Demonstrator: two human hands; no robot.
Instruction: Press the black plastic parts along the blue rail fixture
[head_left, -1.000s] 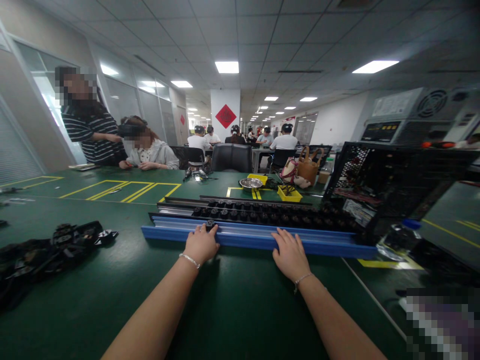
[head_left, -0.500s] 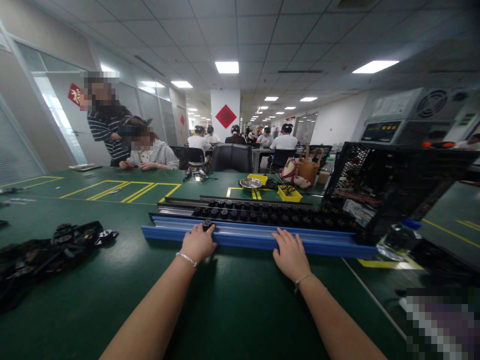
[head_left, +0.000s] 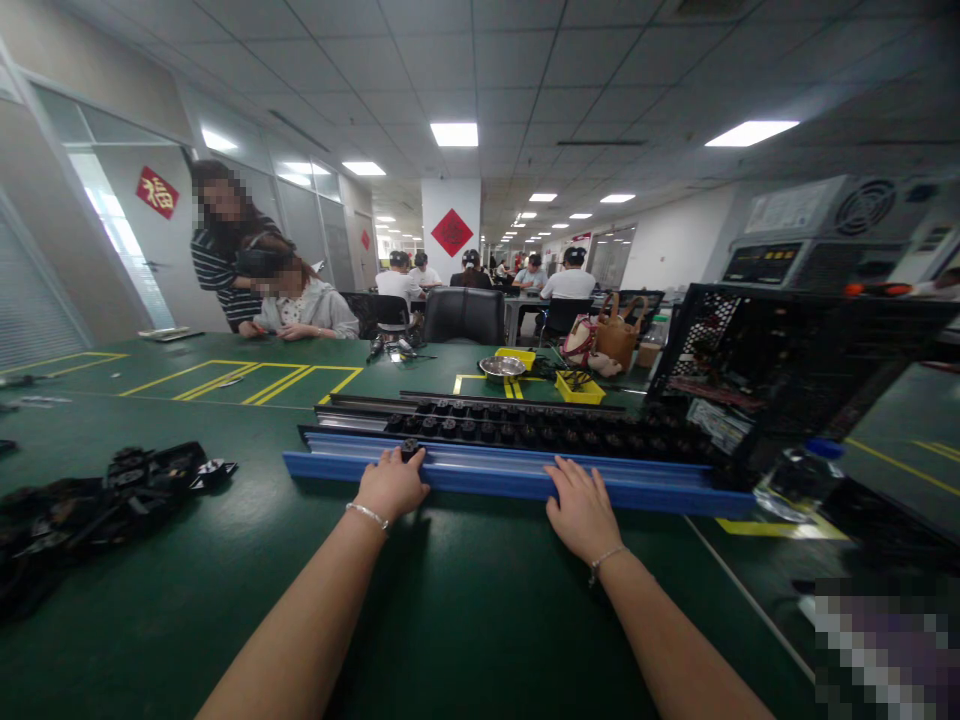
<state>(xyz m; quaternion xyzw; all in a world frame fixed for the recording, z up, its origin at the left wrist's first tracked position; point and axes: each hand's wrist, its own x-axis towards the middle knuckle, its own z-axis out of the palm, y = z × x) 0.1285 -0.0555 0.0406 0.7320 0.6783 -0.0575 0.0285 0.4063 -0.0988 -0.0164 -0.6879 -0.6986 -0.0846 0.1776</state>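
Just past the far edge of the green table (head_left: 465,610), a black chair (head_left: 463,318) stands in front of a white pillar (head_left: 438,200) bearing a red diamond sign (head_left: 451,233). Beyond that edge's left stretch, a grey door (head_left: 112,175) carries a red poster (head_left: 157,192), and glass partitions (head_left: 244,200) recede beside it. Beyond its right stretch runs a white wall (head_left: 667,240). Rectangular lights (head_left: 454,134) glow in the grey tiled ceiling (head_left: 517,60).
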